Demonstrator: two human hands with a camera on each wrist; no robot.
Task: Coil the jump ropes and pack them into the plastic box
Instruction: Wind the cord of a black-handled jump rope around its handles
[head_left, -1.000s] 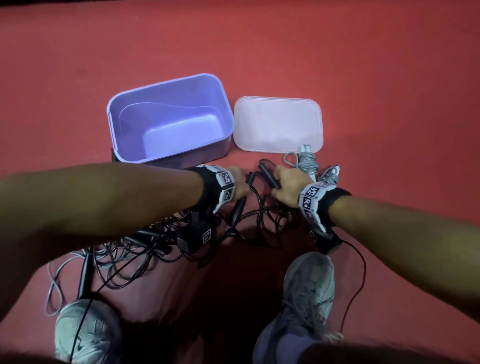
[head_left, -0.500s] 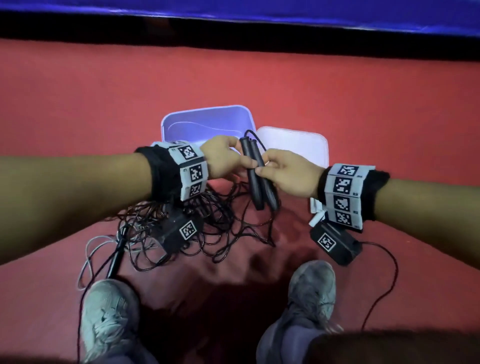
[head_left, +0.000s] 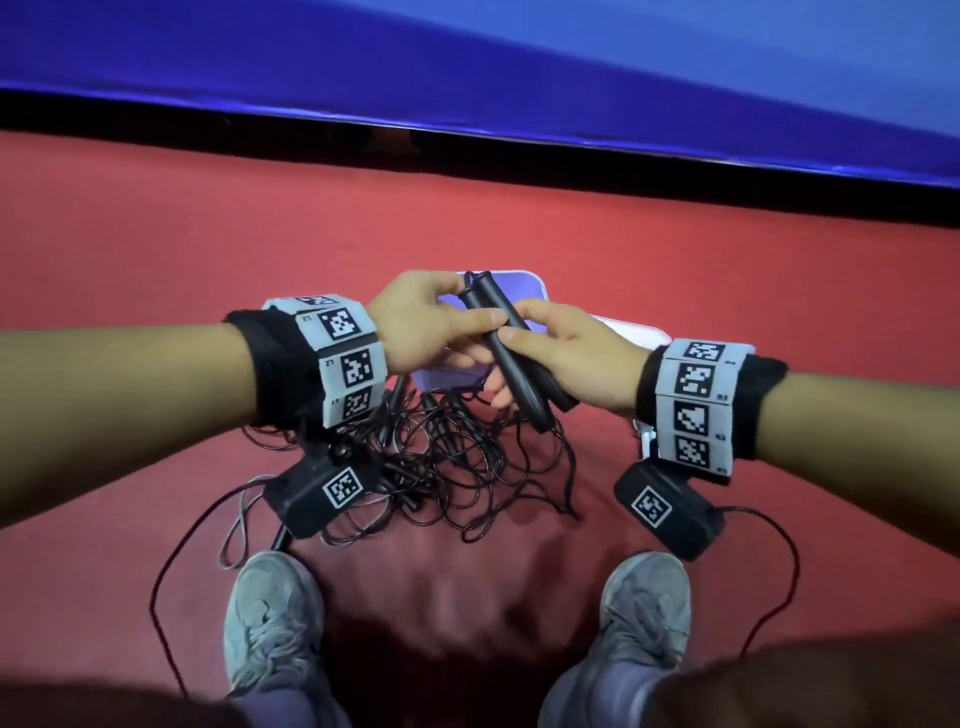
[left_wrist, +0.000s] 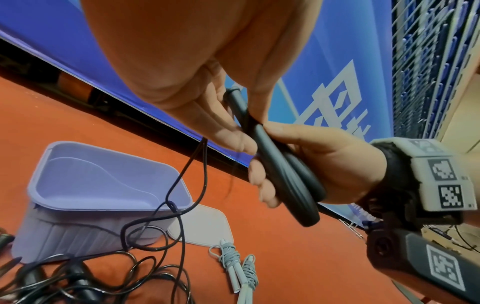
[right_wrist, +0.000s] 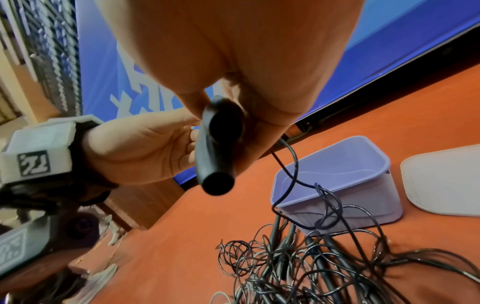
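Observation:
Two black jump-rope handles (head_left: 511, 348) are held side by side above the floor, between both hands. My left hand (head_left: 467, 338) pinches their upper part, thumb on top and fingers beneath. My right hand (head_left: 545, 353) grips the lower part with fingers curled round the handles (left_wrist: 283, 174). Their thin black cord (left_wrist: 202, 164) hangs down into a tangle of black ropes (head_left: 467, 457) on the red floor. The purple plastic box (left_wrist: 103, 185) stands open and empty behind the tangle, mostly hidden by my hands in the head view. A grey rope (left_wrist: 233, 259) lies coiled beside the lid.
The pale lid (right_wrist: 446, 181) lies flat to the right of the box (right_wrist: 337, 179). A blue barrier (head_left: 467, 62) runs along the far edge of the red floor. My two grey shoes (head_left: 275, 623) stand near the rope tangle (right_wrist: 298, 267).
A second ago both hands were down at the floor taking up the black handles. They have since lifted the two handles together, and the cord now trails down to the tangle.

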